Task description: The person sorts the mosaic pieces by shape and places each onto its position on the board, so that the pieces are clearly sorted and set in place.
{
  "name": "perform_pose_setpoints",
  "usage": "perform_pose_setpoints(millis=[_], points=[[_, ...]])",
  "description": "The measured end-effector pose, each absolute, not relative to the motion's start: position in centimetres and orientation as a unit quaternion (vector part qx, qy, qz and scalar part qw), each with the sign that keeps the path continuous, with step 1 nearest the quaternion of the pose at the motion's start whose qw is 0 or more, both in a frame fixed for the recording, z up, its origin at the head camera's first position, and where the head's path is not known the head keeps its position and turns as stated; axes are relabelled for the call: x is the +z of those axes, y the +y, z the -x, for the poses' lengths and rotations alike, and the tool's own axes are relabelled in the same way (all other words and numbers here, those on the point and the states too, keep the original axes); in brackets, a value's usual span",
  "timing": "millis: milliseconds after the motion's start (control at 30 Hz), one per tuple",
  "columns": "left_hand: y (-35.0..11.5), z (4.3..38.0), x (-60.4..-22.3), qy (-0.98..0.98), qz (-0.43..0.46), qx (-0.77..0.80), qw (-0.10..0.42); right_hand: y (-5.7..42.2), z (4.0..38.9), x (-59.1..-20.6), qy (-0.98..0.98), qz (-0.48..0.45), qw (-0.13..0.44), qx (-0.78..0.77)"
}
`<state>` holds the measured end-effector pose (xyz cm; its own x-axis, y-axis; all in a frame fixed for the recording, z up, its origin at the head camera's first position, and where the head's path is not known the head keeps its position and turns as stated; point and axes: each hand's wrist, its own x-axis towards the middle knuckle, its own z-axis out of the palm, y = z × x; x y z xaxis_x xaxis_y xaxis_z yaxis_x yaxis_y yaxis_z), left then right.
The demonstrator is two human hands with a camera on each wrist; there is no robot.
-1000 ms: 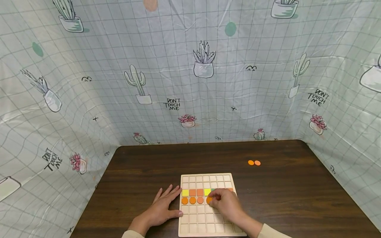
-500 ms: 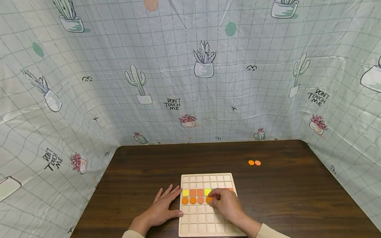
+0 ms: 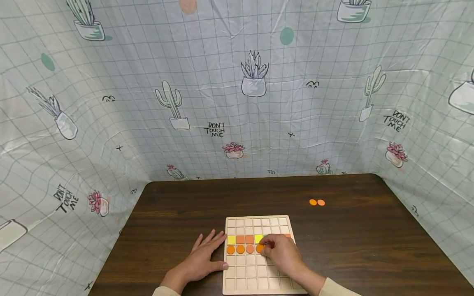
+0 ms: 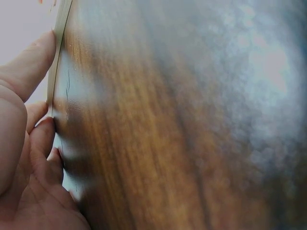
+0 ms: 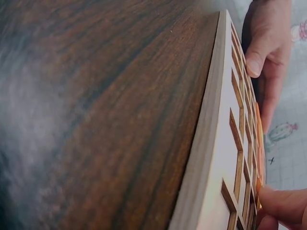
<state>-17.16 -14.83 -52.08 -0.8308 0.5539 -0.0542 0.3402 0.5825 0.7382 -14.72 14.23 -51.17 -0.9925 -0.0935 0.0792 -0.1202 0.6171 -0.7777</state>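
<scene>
A pale wooden grid board (image 3: pixel 251 271) lies on the table. My right hand (image 3: pixel 283 255) is over its middle, thumb and fingertips pinching an orange disc (image 3: pixel 259 248) at the fourth cell of the disc row. In that row, to the left, sit two orange discs (image 3: pixel 240 249) and a salmon disc (image 3: pixel 249 249). Just above runs a row of square tiles: yellow (image 3: pixel 231 239), orange-red (image 3: pixel 240 239), another yellow (image 3: pixel 258 238) and a partly covered green one. My left hand (image 3: pixel 198 261) rests with fingers spread on the table, its thumb (image 4: pixel 36 60) against the board's left edge.
On the dark wooden table (image 3: pixel 177 209), toward the back right, lie a loose orange disc (image 3: pixel 312 202) and a salmon disc (image 3: pixel 321 202) side by side. A cactus-print curtain (image 3: pixel 240 111) encloses the table's back and sides. My right hand hides several board cells.
The orange disc under my right fingers has shifted very slightly left at its cell. My left hand has stayed in place.
</scene>
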Motion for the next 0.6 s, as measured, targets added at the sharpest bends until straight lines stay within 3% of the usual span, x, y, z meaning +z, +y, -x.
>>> perform_pose_setpoints(millis=[600], points=[[-15.06, 17.46, -52.87, 0.877, -0.261, 0.382, 0.131, 14.38, 15.01, -51.32, -0.896, -0.038, 0.026, 0.441]])
